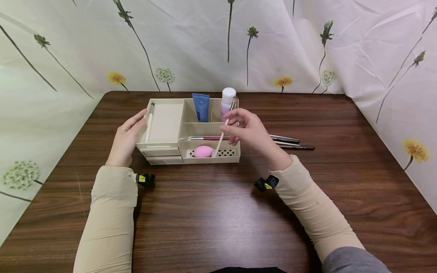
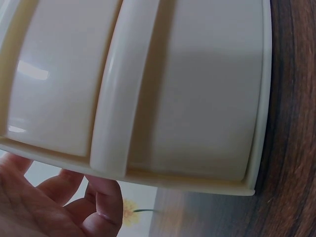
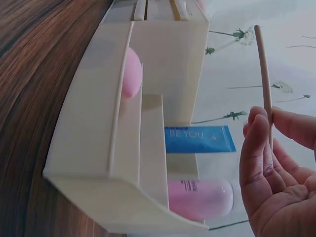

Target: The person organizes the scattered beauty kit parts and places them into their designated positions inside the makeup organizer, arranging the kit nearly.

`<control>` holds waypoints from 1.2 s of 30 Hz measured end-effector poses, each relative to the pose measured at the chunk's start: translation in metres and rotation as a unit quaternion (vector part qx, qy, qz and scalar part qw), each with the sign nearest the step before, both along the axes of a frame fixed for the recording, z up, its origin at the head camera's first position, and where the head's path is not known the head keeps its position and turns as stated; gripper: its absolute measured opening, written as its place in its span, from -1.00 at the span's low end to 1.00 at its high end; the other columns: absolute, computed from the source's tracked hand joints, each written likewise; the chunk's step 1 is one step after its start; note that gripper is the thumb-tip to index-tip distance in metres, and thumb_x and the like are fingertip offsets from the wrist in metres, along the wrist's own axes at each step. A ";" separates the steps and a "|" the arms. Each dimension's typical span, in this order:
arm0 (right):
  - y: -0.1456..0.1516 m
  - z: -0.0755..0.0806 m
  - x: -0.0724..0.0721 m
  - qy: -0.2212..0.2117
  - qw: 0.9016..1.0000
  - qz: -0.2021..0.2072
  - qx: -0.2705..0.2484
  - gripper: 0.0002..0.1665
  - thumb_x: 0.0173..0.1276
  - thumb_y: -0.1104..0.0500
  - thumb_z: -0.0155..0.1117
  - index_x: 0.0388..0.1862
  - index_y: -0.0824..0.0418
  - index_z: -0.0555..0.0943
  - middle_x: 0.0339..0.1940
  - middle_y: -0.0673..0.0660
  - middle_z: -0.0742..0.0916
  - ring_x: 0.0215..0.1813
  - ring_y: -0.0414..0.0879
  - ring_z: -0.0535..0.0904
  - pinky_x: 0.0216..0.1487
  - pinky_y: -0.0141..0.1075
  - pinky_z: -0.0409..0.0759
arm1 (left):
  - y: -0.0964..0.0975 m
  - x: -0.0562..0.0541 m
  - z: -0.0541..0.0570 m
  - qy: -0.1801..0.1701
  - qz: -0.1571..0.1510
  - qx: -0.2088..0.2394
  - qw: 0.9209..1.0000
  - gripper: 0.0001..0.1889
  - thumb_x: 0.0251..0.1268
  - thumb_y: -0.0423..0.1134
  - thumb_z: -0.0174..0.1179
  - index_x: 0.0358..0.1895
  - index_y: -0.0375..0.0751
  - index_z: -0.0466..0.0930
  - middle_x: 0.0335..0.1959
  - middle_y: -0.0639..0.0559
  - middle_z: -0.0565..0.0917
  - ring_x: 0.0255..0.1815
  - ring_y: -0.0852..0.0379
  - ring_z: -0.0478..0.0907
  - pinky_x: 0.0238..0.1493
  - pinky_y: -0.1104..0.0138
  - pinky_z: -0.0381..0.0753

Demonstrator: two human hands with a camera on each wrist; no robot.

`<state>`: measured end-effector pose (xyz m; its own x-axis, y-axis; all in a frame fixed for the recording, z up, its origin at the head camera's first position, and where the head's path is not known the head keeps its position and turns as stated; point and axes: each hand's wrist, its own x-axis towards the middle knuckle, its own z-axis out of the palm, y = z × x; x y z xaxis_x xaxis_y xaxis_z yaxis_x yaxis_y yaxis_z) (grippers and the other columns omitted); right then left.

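Note:
My right hand (image 1: 250, 129) pinches a makeup brush (image 3: 264, 74) by its pale handle between thumb and fingers. The brush is tilted over the right side of a cream cosmetic organizer (image 1: 211, 160), bristles up and handle end down toward the front compartment. At the organizer's left side, my left hand (image 1: 124, 142) rests with its fingers along the outer wall. A pink makeup sponge (image 1: 203, 151) lies in the front compartment. Behind it, a red-handled brush (image 1: 208, 138) lies crosswise in the middle one. A blue tube (image 1: 201, 108) and a white-capped pink bottle (image 1: 228, 102) stand at the back.
Another pale-handled brush (image 1: 149, 125) lies along the left of the organizer's top tray. Two drawers (image 2: 212, 98) are closed beneath that tray. Several brushes (image 1: 293, 147) lie on the wooden table (image 1: 218, 227) to the right. A flowered cloth (image 1: 205, 45) hangs behind the table.

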<state>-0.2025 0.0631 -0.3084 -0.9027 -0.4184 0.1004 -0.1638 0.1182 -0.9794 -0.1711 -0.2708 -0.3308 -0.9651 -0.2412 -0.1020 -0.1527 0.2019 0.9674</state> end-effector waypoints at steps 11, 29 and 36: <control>-0.024 0.004 -0.005 -0.006 1.000 0.023 0.011 -0.59 0.34 0.27 0.35 0.12 0.38 0.52 -0.37 0.05 0.66 -0.59 -0.12 0.61 -0.49 -0.27 0.65 | -0.001 0.000 -0.001 0.002 0.002 -0.010 1.000 -0.46 0.50 0.11 0.00 0.49 0.20 0.29 0.58 0.11 0.18 0.57 0.15 0.06 0.59 0.13 -0.01; -0.062 0.010 -0.013 -0.038 0.998 0.050 0.001 -0.54 0.32 0.21 0.39 0.16 0.31 0.53 -0.33 0.06 0.66 -0.58 -0.08 0.61 -0.45 -0.19 0.68 | -0.001 0.000 -0.001 -0.005 0.007 -0.010 1.000 -0.46 0.46 0.18 0.03 0.45 0.30 0.34 0.57 0.16 0.20 0.55 0.17 0.08 0.58 0.12 0.01; -0.073 0.014 -0.016 -0.048 0.997 0.062 -0.008 -0.51 0.35 0.22 0.37 0.20 0.36 0.50 -0.35 0.07 0.63 -0.59 -0.08 0.60 -0.48 -0.23 0.64 | -0.002 -0.001 -0.001 -0.002 0.001 -0.018 1.000 -0.45 0.48 0.16 0.00 0.48 0.25 0.31 0.58 0.13 0.18 0.57 0.14 0.06 0.58 0.11 0.00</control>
